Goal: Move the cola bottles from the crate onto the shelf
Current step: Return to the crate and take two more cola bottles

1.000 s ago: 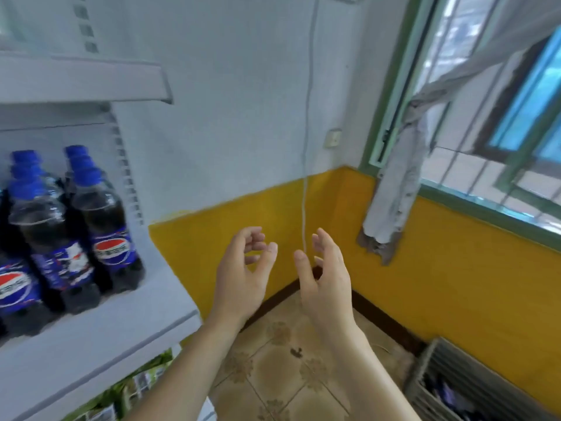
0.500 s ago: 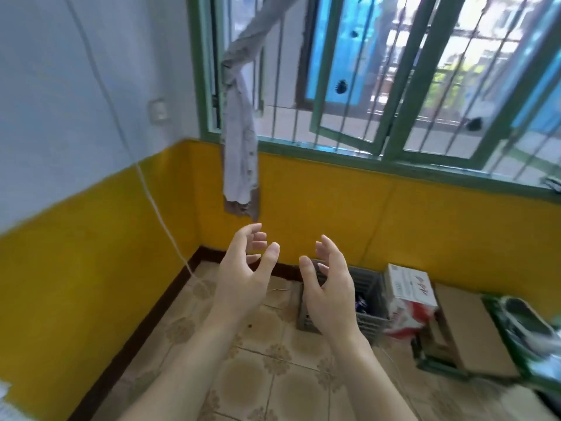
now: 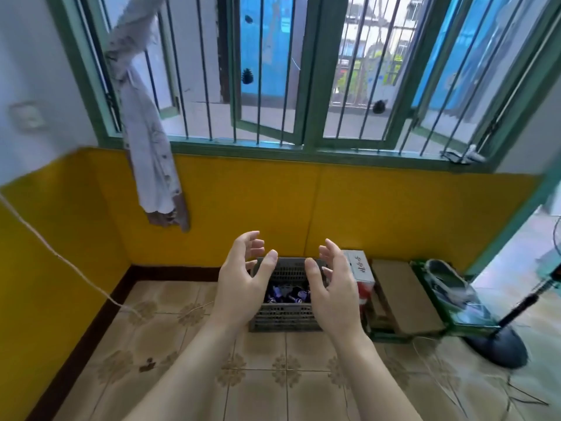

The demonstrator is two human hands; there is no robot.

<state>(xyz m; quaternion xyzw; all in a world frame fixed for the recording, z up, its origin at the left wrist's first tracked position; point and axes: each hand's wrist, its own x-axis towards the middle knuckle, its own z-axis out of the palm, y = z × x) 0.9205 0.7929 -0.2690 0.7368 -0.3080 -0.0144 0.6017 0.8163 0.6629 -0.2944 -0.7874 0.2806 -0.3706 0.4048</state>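
Head view: left hand [image 3: 243, 287] and right hand [image 3: 335, 294], fingers loosely spread, hold nothing above the crate [image 3: 285, 319].

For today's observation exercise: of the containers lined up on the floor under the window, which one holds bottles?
The grey slatted plastic crate, leftmost in the row, between both raised hands. Blue-labelled bottles show inside; the cardboard boxes beside it show none.

You see a grey slotted crate [image 3: 285, 320] holding cola bottles [image 3: 287, 296] with blue labels. The wall [image 3: 379, 208] below the green window frame [image 3: 312, 86] is yellow. The floor tiles [image 3: 261, 387] are beige with brown floral motifs. A white and red box [image 3: 362, 276] stands by brown cardboard [image 3: 403, 302].
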